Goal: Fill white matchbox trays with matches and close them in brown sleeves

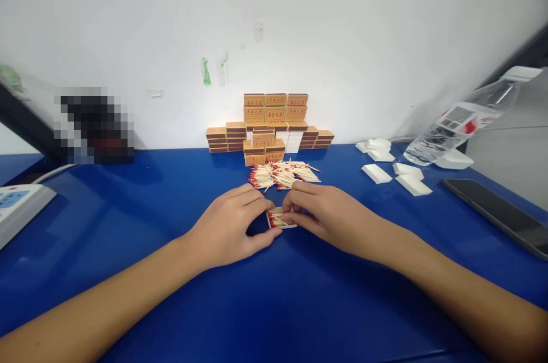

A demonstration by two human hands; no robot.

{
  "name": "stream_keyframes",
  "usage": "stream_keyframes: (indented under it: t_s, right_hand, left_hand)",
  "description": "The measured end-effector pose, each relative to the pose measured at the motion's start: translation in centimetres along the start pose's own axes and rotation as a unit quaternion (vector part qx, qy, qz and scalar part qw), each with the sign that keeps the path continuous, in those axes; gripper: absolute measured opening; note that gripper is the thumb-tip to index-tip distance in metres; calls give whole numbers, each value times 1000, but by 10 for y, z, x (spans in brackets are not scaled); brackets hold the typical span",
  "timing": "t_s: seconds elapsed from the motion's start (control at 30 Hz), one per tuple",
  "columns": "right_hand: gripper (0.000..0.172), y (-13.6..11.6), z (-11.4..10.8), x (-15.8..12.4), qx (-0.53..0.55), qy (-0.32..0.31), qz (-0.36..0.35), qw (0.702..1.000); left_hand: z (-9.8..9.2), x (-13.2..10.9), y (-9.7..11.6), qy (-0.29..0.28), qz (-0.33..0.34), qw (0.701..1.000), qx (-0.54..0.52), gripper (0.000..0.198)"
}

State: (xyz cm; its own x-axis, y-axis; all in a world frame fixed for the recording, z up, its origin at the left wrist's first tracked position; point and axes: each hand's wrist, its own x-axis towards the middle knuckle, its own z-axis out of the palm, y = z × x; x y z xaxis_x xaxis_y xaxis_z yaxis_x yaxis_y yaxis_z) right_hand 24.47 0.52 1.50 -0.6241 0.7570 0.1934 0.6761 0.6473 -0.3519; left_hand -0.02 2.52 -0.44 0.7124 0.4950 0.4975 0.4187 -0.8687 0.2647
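Observation:
A small white matchbox tray (279, 219) with red-tipped matches in it lies on the blue table (274, 294). My left hand (231, 226) rests beside it on the left, fingers curled, fingertips and thumb touching the tray's left end. My right hand (325, 213) pinches the tray from the right, fingers closed on its far and near edges. Just beyond the hands lies a loose heap of matches (282, 173). Behind it, orange matchboxes (274, 123) are stacked against the white wall.
Several empty white trays (391, 166) lie at the right. A clear water bottle (458, 126) lies tilted there, with a dark phone (496, 212) nearer me. A white power strip (17, 206) sits at the left edge.

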Motion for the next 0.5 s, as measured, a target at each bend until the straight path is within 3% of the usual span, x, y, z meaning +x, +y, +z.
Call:
stream_keyframes:
  t_s: [0.27,0.5]
  right_hand:
    - [5,-5,-21,-4,-8,-25,31,999]
    - [13,-3,-20,-3,18,-53,47,997]
  left_hand:
    - [-2,-1,-1,3,-1,1000,4,21]
    - [-2,-1,-1,-3,0,1000,-4,21]
